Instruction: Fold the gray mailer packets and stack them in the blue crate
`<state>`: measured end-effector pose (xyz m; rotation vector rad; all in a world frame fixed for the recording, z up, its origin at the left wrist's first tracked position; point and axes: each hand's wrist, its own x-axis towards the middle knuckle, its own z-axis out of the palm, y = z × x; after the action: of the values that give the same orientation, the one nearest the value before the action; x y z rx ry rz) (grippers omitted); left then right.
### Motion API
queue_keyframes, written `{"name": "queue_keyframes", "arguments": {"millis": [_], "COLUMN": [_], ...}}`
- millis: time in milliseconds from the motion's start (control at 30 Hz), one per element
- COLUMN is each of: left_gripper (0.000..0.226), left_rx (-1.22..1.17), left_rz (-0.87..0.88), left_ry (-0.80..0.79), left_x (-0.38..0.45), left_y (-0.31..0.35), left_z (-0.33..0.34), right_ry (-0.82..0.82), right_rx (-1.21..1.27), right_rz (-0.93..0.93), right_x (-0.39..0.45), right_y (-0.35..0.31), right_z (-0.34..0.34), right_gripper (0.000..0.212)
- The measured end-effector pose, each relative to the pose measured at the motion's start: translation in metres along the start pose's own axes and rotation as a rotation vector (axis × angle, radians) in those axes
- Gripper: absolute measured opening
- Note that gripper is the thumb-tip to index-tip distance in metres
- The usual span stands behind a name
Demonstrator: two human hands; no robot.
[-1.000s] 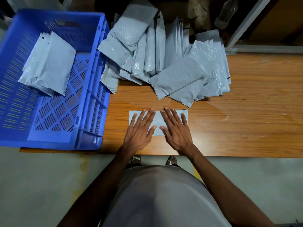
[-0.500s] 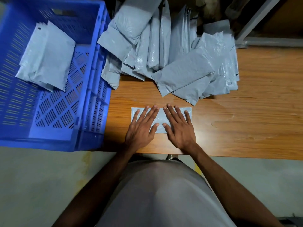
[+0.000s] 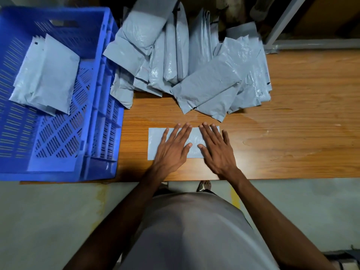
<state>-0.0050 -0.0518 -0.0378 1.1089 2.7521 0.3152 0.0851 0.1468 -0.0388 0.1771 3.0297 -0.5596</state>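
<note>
A folded gray mailer packet (image 3: 154, 143) lies flat on the wooden table near its front edge. My left hand (image 3: 172, 148) and my right hand (image 3: 217, 149) press on it side by side with straight, spread fingers, covering most of it. Behind it a loose pile of gray mailer packets (image 3: 194, 65) fans across the back of the table. On the left stands the blue crate (image 3: 101, 106), with a small stack of folded packets (image 3: 46, 75) lying in its far left part.
The wooden table (image 3: 302, 123) runs to the right of the pile. Its front edge sits just below my wrists. A metal frame bar (image 3: 282, 22) rises at the back right. The crate's near wall overhangs the table's front edge.
Both hands stay flat on the folded packet, with the fingers a little more spread. The view has shifted slightly; nothing else has moved.
</note>
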Motion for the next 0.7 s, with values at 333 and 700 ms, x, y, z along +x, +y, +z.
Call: {"name": "queue_keyframes", "arguments": {"millis": [333, 700], "left_gripper": [0.063, 0.062], "left_rx": [-0.028, -0.051], "left_rz": [-0.024, -0.027], "left_ry": [-0.011, -0.026], "left_x": [0.005, 0.004], "left_y": [-0.001, 0.000], "left_z": [0.009, 0.004], "right_ry": [0.002, -0.019], "right_rx": [-0.012, 0.170], "right_rz": [0.020, -0.024], "right_x": [0.004, 0.001], "right_y": [0.001, 0.003], "right_z": [0.002, -0.007], "right_gripper": [0.062, 0.058]}}
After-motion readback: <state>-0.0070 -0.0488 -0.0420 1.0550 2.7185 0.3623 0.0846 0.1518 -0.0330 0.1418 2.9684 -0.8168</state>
